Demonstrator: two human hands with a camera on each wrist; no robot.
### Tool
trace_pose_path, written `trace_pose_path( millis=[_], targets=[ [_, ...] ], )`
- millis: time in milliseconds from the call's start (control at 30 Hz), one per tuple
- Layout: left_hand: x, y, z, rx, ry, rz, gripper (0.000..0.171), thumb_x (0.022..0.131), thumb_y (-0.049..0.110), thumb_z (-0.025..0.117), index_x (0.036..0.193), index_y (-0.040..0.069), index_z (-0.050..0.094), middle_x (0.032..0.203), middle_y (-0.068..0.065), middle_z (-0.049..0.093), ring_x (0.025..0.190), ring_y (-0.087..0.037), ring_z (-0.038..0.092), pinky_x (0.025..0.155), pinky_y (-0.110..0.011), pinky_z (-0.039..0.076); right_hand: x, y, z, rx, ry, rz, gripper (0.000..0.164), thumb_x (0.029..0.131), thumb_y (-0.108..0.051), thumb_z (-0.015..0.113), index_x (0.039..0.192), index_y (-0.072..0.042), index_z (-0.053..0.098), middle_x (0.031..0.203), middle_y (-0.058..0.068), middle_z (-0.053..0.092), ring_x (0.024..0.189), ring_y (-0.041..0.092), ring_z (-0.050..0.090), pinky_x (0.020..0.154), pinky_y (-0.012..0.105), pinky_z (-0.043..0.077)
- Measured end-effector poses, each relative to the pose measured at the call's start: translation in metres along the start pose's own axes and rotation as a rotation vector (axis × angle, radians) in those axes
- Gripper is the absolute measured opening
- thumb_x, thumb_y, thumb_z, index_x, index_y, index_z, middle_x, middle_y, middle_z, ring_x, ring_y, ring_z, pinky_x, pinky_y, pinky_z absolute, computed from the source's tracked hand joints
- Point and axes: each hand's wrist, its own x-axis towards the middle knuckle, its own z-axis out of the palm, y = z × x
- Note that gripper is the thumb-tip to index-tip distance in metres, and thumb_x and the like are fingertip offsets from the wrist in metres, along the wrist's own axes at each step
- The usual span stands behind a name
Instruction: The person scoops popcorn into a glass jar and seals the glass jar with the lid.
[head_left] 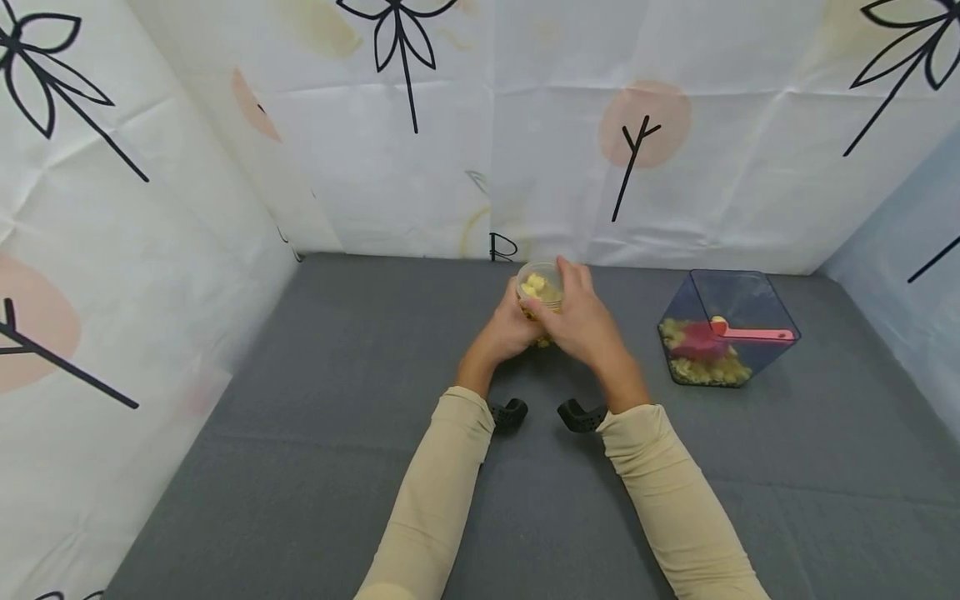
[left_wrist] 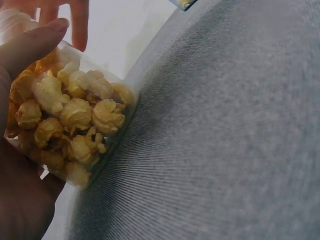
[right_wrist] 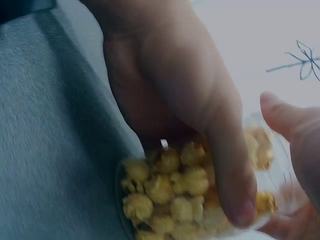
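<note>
A clear plastic jar (head_left: 542, 292) of caramel-coloured popcorn (left_wrist: 77, 115) stands upright at the back middle of the grey table. My left hand (head_left: 504, 333) grips its side, the thumb pressed along the wall in both wrist views. My right hand (head_left: 585, 321) holds the jar's upper end, thumb on the near side and fingers behind. In the right wrist view that right hand (right_wrist: 305, 145) curls around the rim, above the left hand (right_wrist: 175, 75). Popcorn shows through the wall and the translucent top.
To the right stands a square, clear bluish bin (head_left: 761, 300) with popcorn (head_left: 708, 371) at its bottom. A pink scoop (head_left: 757, 335) lies in it, handle toward the right wall. White patterned cloth walls (head_left: 525, 167) border the grey table (head_left: 337, 483).
</note>
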Motion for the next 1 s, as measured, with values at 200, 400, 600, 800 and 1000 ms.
trace_pose_path(
  millis=[200,400,600,800,1000],
  targets=[
    [0.004,-0.001,0.002,0.022,-0.029,0.034,0.085,0.09,0.015,0.074,0.155,0.012,0.019,0.144,-0.016,0.041,0.118,-0.025,0.053,0.095,-0.037,0.05,0.0,-0.005,0.006,-0.022,0.113,0.078,0.102,0.092,-0.063,0.065,0.159,0.0,0.021,0.146,0.024,0.033,0.113,0.044,0.055,0.094,0.057,0.049],
    [0.002,-0.002,0.001,0.007,-0.036,0.015,0.091,0.09,0.019,0.077,0.157,0.013,0.015,0.148,-0.016,0.037,0.12,-0.027,0.051,0.095,-0.038,0.05,-0.001,0.001,0.0,0.132,0.026,0.088,0.107,0.089,-0.063,0.067,0.164,-0.01,0.011,0.158,0.021,0.022,0.139,0.042,0.04,0.111,0.059,0.039],
    [0.0,-0.001,0.001,-0.037,-0.032,-0.025,0.096,0.086,0.026,0.083,0.156,0.019,0.017,0.143,-0.01,0.044,0.12,-0.024,0.054,0.095,-0.038,0.053,0.001,0.011,-0.01,0.25,-0.032,-0.038,0.094,0.095,-0.04,0.069,0.166,-0.02,0.01,0.168,0.015,0.019,0.147,0.039,0.033,0.113,0.06,0.037],
    [0.002,0.0,0.001,-0.069,-0.029,-0.007,0.097,0.084,0.028,0.085,0.154,0.021,0.018,0.141,-0.007,0.045,0.122,-0.023,0.055,0.098,-0.038,0.053,0.002,0.017,-0.017,0.236,-0.045,-0.134,0.083,0.099,-0.029,0.069,0.164,-0.014,0.02,0.169,0.012,0.022,0.151,0.037,0.032,0.115,0.059,0.038],
    [0.0,0.001,0.0,-0.065,-0.014,-0.033,0.098,0.084,0.029,0.085,0.155,0.021,0.018,0.143,-0.008,0.045,0.124,-0.024,0.054,0.1,-0.039,0.052,0.0,0.01,-0.018,0.131,-0.018,-0.111,0.084,0.097,-0.034,0.071,0.163,-0.009,0.025,0.167,0.015,0.028,0.148,0.039,0.039,0.113,0.057,0.042]
  ],
)
